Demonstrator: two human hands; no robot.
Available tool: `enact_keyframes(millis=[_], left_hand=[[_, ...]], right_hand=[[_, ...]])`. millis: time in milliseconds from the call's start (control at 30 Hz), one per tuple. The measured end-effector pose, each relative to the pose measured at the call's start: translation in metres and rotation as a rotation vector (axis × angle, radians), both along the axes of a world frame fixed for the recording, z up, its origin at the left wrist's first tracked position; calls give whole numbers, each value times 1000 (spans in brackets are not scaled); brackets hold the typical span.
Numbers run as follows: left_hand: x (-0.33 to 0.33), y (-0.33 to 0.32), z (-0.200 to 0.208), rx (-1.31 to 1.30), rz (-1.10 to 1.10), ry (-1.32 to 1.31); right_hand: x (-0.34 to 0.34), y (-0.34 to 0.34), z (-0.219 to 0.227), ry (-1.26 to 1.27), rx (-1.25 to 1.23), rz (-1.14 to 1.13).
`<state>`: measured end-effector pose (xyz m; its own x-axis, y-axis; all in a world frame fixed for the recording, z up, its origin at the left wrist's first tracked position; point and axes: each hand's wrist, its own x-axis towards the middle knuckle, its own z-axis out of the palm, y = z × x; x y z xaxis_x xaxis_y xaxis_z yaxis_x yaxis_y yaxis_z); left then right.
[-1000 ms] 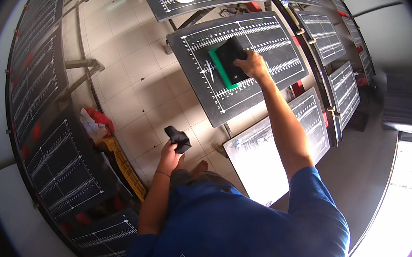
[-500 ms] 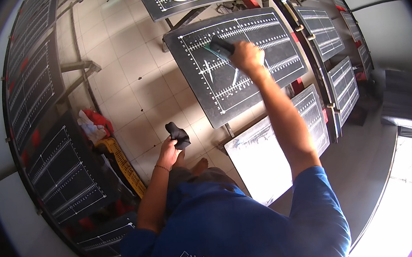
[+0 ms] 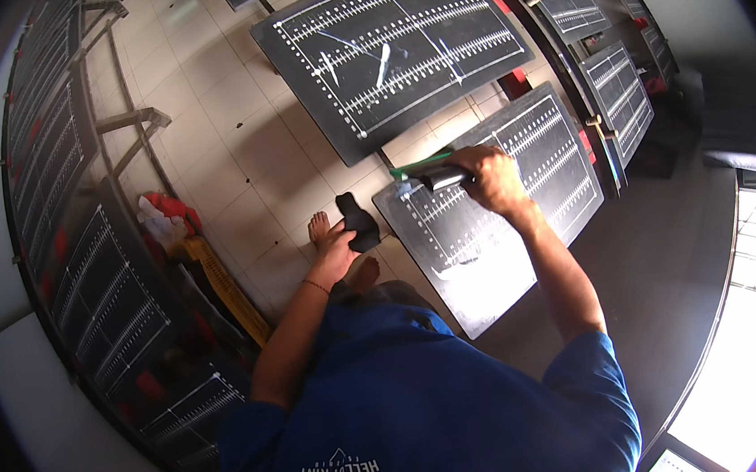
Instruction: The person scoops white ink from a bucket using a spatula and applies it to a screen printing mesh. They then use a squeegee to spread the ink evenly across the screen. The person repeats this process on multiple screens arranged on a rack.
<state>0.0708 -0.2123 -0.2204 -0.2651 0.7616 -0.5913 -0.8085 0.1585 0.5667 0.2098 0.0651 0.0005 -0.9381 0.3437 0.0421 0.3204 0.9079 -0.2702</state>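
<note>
My right hand (image 3: 492, 176) is wrapped round a squeegee (image 3: 445, 176) with a dark handle and a green edge. It is over the upper left part of a black board (image 3: 528, 155) printed with white ruler-like scales. Glare whitens the near end of this board. Beyond it lies a second black board (image 3: 395, 23) with the same scales and a few whitish streaks. Low on the left, above the floor, my left hand (image 3: 336, 250) grips a black cloth (image 3: 356, 223), which hangs apart from the boards.
More marked boards (image 3: 619, 89) stand along a dark rail on the right, others (image 3: 117, 286) line the left side. A yellow crate (image 3: 230, 294) with red and white cloth (image 3: 167, 220) by it sits left of my legs. Tiled floor (image 3: 208, 143) runs between the rows.
My right hand has moved the squeegee from the farther board to the nearer one. My left hand with the cloth has shifted right and slightly up. The view has moved toward the nearer board.
</note>
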Motion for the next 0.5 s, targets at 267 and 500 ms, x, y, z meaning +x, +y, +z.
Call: enact_keyframes(millis=[267, 500], left_hand=[[98, -2, 58, -20, -63, -228], [171, -22, 48, -41, -229, -373]], right_hand=[[90, -72, -25, 19, 65, 101], [224, -123, -16, -113, 5, 41]])
